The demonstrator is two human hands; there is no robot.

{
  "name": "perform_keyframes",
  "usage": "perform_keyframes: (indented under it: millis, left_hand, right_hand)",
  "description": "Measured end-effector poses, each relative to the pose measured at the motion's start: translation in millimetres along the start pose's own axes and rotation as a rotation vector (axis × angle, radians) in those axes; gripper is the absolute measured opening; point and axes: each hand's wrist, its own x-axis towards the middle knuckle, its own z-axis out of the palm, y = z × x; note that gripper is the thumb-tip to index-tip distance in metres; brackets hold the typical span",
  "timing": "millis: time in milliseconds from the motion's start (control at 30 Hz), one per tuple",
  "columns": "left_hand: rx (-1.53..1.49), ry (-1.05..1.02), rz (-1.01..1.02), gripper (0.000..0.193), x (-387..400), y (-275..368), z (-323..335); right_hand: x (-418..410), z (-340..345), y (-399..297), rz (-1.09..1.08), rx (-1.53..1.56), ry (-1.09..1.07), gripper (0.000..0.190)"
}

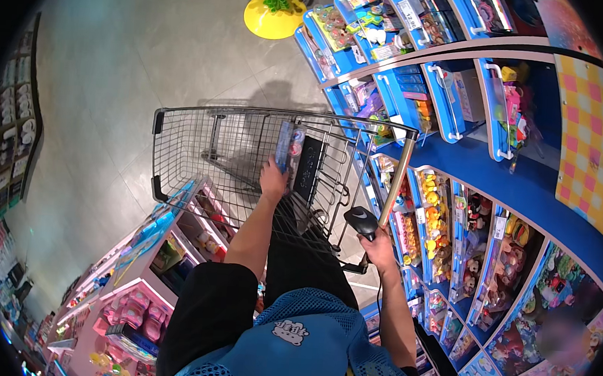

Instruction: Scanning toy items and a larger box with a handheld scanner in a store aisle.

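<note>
My left hand (273,179) reaches into a wire shopping cart (191,156) and grips the near end of a narrow blue box (283,144). Right beside that box is a slim clear-fronted pack (296,148) with round coloured items inside. My right hand (378,248) holds a black handheld barcode scanner (361,221) by its grip, close to the cart's handle bar (400,176). From the scanner a dark cord runs down along my forearm. A black panel (309,167) with raised marks sits in the cart next to the packs.
Curved blue toy shelves (443,109) rise along the right, close to the cart, holding small toys and price tags. A pink display unit (140,276) stands at lower left. A yellow round base (274,17) rests on the grey tile floor (115,70) ahead. Dark shelving (14,131) lines the far left.
</note>
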Motion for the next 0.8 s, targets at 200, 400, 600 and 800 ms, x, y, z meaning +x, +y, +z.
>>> perform_keyframes:
  millis: [200,400,600,800]
  left_hand:
    - [0.116,-0.439,-0.122,0.088,-8.1,-24.2,20.2]
    - [0.147,-0.419,-0.084,0.091,-13.9,-29.6,20.9]
    - [0.121,-0.388,-0.113,0.077,-31.0,-14.2,3.8]
    - [0.261,-0.289,0.1,0.042,-128.2,-27.6,-26.4]
  right_hand:
    - [2.9,-0.3,-4.1,-0.007,-0.071,-0.003,0.044]
    - [3.4,-4.6,-14.5,-0.046,-0.033,0.006,0.043]
    - [8.3,-2.9,0.1,-0.066,-0.089,-0.013,0.044]
    - [14.5,1.6,16.8,-0.045,-0.004,-0.068,0.044]
